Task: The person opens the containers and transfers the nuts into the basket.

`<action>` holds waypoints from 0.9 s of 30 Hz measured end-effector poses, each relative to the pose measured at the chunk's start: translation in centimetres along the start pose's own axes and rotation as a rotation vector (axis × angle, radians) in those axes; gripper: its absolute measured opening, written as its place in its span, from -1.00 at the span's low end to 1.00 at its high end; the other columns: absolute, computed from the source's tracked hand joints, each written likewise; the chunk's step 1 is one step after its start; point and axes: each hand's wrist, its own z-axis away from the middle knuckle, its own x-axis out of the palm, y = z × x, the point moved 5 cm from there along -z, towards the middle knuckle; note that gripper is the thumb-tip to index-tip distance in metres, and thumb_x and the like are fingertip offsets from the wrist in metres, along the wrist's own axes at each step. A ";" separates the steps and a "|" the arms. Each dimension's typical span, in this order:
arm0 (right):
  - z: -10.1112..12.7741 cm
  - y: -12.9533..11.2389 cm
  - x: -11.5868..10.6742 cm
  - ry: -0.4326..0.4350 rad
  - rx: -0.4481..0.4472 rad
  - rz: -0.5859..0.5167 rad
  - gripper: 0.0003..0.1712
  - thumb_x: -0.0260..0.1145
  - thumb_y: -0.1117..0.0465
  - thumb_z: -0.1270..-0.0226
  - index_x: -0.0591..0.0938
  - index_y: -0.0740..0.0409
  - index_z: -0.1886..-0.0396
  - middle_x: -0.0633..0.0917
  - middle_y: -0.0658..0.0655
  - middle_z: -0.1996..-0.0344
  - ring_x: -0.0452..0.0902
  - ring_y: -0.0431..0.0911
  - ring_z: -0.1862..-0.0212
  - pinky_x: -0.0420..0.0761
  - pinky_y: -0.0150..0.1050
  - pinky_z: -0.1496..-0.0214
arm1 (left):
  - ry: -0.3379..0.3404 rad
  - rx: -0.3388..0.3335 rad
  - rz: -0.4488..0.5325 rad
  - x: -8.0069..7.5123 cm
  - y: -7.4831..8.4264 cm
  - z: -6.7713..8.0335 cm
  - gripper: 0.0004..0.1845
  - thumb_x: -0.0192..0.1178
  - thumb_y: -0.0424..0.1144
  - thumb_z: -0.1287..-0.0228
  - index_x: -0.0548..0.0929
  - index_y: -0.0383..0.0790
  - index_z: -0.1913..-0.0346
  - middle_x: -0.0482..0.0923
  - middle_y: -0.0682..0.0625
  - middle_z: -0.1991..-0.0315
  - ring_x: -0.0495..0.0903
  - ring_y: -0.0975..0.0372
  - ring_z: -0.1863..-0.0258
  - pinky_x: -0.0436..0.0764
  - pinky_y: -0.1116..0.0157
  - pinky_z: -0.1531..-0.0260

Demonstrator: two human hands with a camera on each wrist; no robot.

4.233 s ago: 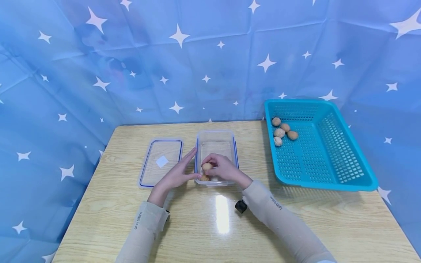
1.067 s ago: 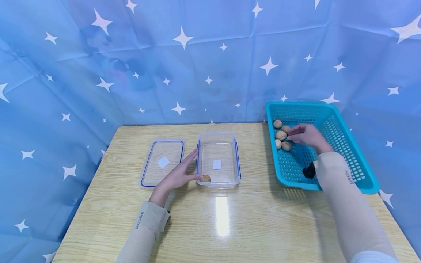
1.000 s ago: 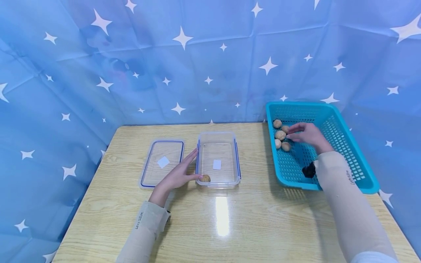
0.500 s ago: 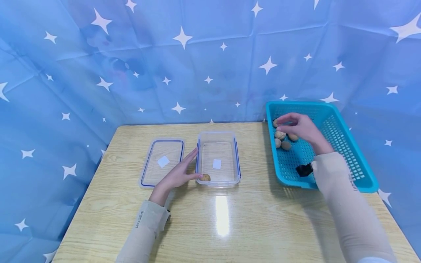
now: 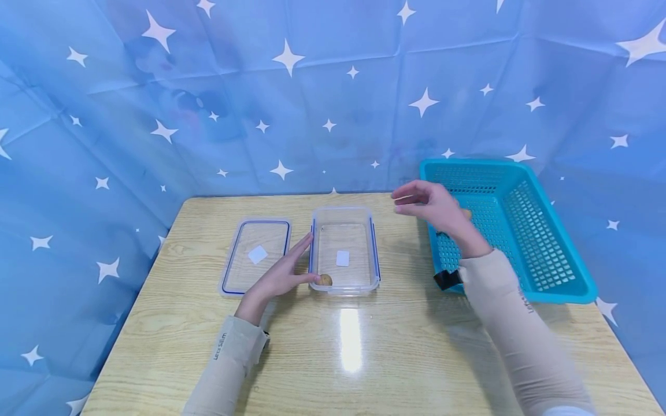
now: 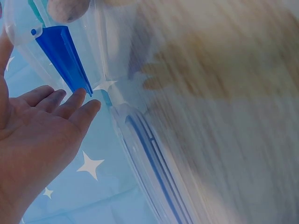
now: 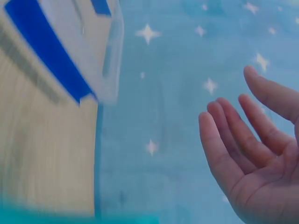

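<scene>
Lid [image 5: 255, 254] left of and box [image 5: 344, 249] right of the flat, empty left hand [image 5: 281, 276]; basket [image 5: 507, 222] behind the open, empty right hand [image 5: 434, 208].

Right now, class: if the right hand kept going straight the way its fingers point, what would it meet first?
Probably nothing soon: the right hand points left, above the clear rectangular plastic container, apparently passing over its far rim; depth is unclear.

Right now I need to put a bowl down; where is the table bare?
Free: the near strip of table in front of the container, between the sleeves. Crowded: the lid, left hand and container sit tight together; the basket fills the right.
</scene>
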 end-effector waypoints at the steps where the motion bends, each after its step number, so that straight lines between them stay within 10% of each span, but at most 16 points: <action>1: -0.1 -0.2 0.7 -0.020 -0.010 -0.020 -0.56 0.32 0.11 -0.42 0.57 0.15 -0.22 0.62 0.21 -0.21 0.57 0.04 -0.22 0.62 -0.24 -0.18 | 0.000 0.001 0.000 0.0 0.0 0.0 0.07 0.36 0.00 -0.25 -0.14 0.01 -0.63 -0.25 0.02 -0.66 -0.20 -0.04 -0.63 -0.05 -0.19 -0.55; 27: -1.1 1.6 16.6 -0.343 -0.123 -0.152 -0.59 0.41 0.33 -0.28 0.61 0.33 -0.11 0.66 0.32 -0.12 0.64 0.20 -0.14 0.65 -0.05 -0.22 | 0.008 -0.011 0.000 -0.2 0.1 0.0 0.09 0.40 0.01 -0.22 -0.12 0.07 -0.63 -0.20 0.04 -0.65 -0.14 -0.02 -0.62 0.01 -0.20 -0.54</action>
